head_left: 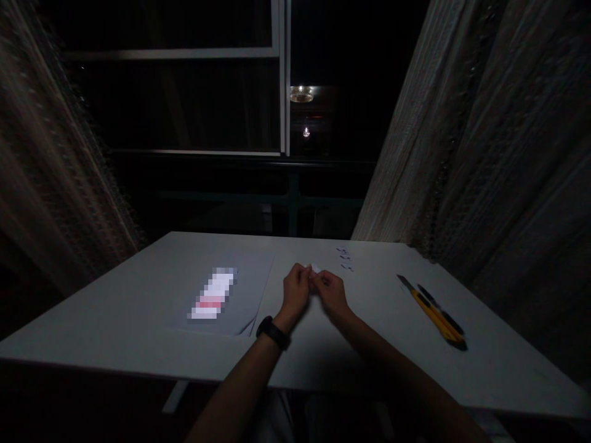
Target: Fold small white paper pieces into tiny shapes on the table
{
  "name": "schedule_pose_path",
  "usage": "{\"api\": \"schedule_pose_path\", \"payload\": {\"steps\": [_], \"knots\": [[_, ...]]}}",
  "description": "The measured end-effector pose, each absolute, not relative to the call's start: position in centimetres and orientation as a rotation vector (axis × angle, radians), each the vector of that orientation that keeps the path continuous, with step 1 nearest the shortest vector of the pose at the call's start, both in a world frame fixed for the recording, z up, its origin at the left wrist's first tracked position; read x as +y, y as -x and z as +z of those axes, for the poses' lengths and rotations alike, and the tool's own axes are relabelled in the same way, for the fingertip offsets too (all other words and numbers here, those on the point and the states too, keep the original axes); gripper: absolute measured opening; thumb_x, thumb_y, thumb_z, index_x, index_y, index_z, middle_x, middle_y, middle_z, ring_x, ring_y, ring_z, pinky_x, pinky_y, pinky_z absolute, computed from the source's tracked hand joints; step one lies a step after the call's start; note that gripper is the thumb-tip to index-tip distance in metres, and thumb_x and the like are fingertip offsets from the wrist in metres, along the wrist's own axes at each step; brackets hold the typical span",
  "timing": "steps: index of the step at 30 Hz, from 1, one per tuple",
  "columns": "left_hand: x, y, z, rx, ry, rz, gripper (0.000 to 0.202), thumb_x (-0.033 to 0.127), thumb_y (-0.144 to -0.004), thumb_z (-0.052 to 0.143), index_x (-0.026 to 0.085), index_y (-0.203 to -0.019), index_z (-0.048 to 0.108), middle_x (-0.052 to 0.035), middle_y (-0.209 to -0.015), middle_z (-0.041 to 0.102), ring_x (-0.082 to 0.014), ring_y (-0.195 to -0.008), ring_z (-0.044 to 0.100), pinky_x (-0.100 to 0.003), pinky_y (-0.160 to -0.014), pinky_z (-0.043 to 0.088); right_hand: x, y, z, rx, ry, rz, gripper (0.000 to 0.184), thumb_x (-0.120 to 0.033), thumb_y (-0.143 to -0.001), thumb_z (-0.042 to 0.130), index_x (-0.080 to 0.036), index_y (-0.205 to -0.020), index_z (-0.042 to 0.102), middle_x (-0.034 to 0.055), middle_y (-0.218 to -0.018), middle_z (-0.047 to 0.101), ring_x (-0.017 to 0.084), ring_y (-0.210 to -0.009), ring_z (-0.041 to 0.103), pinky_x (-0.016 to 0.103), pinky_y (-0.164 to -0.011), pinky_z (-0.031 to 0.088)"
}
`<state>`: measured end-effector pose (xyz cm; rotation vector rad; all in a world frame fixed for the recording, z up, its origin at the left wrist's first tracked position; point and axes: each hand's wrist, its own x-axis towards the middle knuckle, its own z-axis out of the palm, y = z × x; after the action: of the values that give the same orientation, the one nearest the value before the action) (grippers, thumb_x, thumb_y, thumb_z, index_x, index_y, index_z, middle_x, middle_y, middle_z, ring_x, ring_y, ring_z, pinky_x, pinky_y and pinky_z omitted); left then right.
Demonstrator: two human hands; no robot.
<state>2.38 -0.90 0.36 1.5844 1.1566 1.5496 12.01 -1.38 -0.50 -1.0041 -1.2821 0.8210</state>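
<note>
My left hand and my right hand meet over the middle of a white table, fingers pinched together on a small white piece of paper. A black watch is on my left wrist. Several tiny dark scraps lie on the table just beyond my right hand. The room is dim, and the small paper's shape is hard to make out.
A sheet of paper with a blurred patch lies to the left of my hands. A yellow utility knife and a dark pen lie at the right. Curtains hang on both sides, with a dark window behind the table.
</note>
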Motion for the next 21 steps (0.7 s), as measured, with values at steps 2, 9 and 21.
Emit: {"api": "schedule_pose_path", "payload": {"steps": [2,9,21], "knots": [[-1.0,-2.5,0.5,1.15,-1.556,1.552,0.033,0.046,-0.081,0.046,0.019,-0.063,0.044,0.003,-0.057,0.048,-0.0108,-0.056,0.046,-0.023,-0.054,0.036,-1.3,-12.3,-0.6,-1.303,0.993,0.812,0.038,-0.052,-0.071,0.058,-0.018,-0.054,0.056,-0.0001,-0.054,0.056,0.014,-0.056,0.05,0.026,-0.059,0.039],[-1.0,-2.3,0.5,1.044,-1.475,1.542,0.036,0.051,-0.081,0.046,0.018,-0.066,0.046,0.0027,-0.06,0.052,-0.0124,-0.06,0.054,-0.024,-0.059,0.04,-0.9,-13.0,-0.6,-1.337,0.984,0.772,0.042,-0.055,-0.078,0.05,-0.018,-0.061,0.061,0.0013,-0.061,0.061,0.017,-0.064,0.055,0.028,-0.066,0.041],[-0.9,-2.0,0.5,1.002,-1.629,1.514,0.042,0.051,-0.087,0.032,0.018,-0.068,0.049,-0.0002,-0.065,0.053,-0.0127,-0.063,0.05,-0.025,-0.063,0.038,-1.6,-13.1,-0.2,-1.341,1.111,0.53,0.036,-0.05,-0.081,0.046,-0.02,-0.064,0.057,0.0017,-0.061,0.06,0.017,-0.062,0.053,0.028,-0.064,0.039]]}}
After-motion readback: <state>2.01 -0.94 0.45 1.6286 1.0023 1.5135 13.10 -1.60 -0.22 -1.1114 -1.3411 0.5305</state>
